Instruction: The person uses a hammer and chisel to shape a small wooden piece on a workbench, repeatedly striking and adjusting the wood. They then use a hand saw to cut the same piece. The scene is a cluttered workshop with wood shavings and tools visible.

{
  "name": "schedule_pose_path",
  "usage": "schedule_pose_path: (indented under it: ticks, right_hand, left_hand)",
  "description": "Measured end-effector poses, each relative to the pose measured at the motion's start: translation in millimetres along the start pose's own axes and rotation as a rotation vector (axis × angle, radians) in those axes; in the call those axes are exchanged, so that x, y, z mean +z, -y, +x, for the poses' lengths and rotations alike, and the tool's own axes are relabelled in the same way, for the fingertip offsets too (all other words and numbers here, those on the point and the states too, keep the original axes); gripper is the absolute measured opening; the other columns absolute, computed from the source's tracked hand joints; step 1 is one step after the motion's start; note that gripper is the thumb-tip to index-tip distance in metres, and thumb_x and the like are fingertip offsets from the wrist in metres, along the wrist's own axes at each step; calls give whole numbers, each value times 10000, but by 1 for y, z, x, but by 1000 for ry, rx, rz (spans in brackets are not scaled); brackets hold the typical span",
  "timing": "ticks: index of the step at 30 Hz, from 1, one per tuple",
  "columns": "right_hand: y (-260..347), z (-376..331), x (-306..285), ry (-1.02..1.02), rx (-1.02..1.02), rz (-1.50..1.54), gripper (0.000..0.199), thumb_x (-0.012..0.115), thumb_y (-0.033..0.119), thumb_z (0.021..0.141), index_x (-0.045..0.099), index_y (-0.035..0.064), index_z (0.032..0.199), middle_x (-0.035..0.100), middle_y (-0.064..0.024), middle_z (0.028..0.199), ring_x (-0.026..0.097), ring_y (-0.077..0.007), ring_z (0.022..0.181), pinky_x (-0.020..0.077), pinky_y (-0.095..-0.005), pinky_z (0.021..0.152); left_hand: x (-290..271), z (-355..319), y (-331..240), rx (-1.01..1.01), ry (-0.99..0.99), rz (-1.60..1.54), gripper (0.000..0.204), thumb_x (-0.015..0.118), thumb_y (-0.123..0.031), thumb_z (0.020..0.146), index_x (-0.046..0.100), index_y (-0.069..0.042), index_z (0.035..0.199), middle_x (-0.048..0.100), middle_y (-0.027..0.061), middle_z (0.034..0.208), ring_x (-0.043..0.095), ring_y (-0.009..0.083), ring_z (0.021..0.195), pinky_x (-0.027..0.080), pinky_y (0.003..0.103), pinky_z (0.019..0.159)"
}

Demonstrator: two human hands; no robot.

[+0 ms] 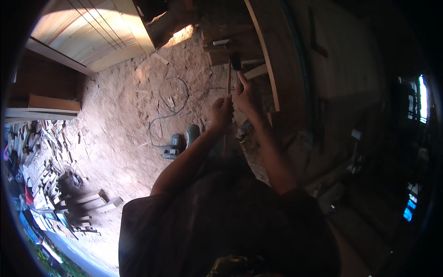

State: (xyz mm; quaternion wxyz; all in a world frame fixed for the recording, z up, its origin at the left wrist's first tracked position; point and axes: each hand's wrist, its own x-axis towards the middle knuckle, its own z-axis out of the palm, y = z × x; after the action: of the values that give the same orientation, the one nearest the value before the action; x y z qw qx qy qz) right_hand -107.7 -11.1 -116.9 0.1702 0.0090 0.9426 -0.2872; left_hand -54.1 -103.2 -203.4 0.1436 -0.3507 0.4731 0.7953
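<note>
Strip of wood is clasped in the grip of the left hand — long axis running forward — while a dark tool, just right of the strip's far end, is grasped by the right hand, the nearer to that end.

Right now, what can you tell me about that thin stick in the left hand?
The thin stick is slender, straight and brownish, and looks wooden. The left hand is closed around it, and it points away from the person, tilted only slightly in the picture. Its far end lies close beside a dark tool in the right hand; whether they touch is too dim to tell.
</note>
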Motion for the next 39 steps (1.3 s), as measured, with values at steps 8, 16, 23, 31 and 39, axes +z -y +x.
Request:
schedule_pose_path:
  ticks: [8,16,23,31,39]
  right_hand:
    - [-10,-8,3,41,12,-10,513,527,306,1030,514,167,1523,699,-259,1215,671,-447,1123,554,-461,932]
    - [-4,-15,1,39,-17,-32,532,519,320,1023,500,181,1536,706,-282,1142,688,-446,1065,554,-499,875]
    - [-4,-3,-1,-11,30,-64,517,531,313,1027,515,172,1523,708,-255,1195,683,-439,1105,558,-485,909]
    - [5,-10,-6,-17,5,-40,517,539,323,1028,517,175,1523,685,-279,1242,665,-437,1153,553,-473,941]
    - [3,-17,-2,-17,-38,-33,510,537,328,1028,516,229,1528,707,-294,1111,699,-442,1059,563,-498,869]
  left_hand:
    - [-2,7,-2,-142,30,-38,562,475,-545,1064,691,-26,1057,580,31,750,523,136,543,406,287,467]
    - [2,2,-9,-155,31,-96,539,507,-529,1060,683,-21,1030,563,17,717,532,140,548,408,294,474]
    - [3,3,-10,-233,96,-247,491,560,-504,1047,693,-31,1040,589,27,728,556,147,575,438,308,509]
    - [4,10,8,-200,58,-260,375,600,-414,1045,682,-53,987,594,6,741,542,125,562,420,287,486]
    - [5,2,-1,-70,10,-72,345,596,-402,1039,678,-70,991,599,1,756,571,114,631,466,276,556]
